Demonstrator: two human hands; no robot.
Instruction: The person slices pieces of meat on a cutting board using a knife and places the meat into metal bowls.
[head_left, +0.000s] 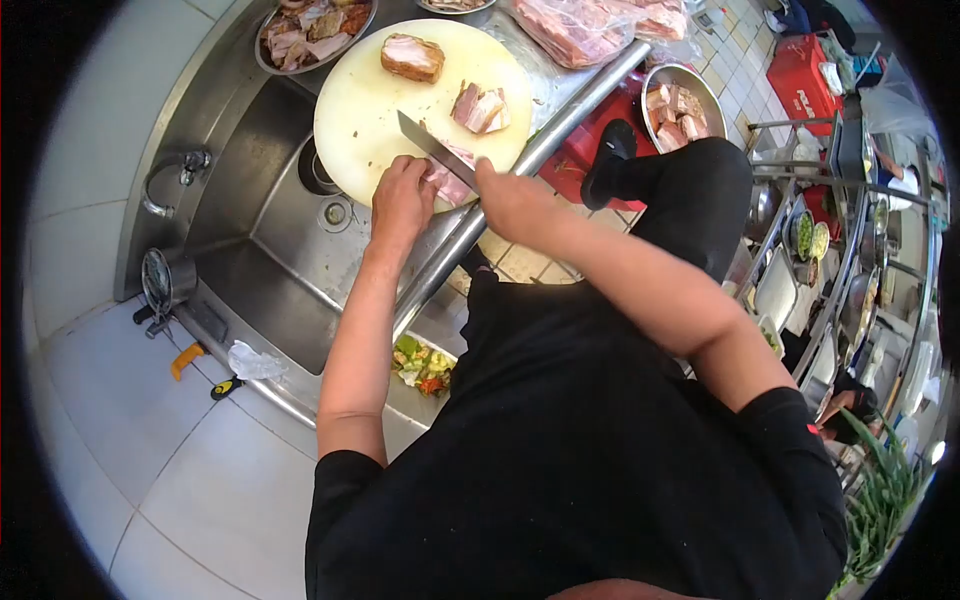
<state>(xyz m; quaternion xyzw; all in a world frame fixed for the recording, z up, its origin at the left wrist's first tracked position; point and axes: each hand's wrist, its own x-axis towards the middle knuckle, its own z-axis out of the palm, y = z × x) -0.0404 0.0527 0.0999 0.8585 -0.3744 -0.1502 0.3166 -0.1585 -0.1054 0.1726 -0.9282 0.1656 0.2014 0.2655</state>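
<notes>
A round white cutting board (350, 110) lies over the sink's edge. My right hand (510, 205) is wrapped round the handle of a knife (430, 143), its blade pointing up and left over the board. Under and beside the blade is a piece of raw pork (452, 182). My left hand (402, 200) presses on the left end of that pork with bent fingers. Farther up the board sit a browned pork chunk (412, 58) and a small pile of cut pork (482, 108).
A steel sink (265, 190) with a faucet (175, 180) is at left. Bowls of meat (312, 40) (685, 115) stand at both sides, and bagged meat (585, 25) lies behind. Vegetable scraps (423, 365) sit below. Racks stand at right.
</notes>
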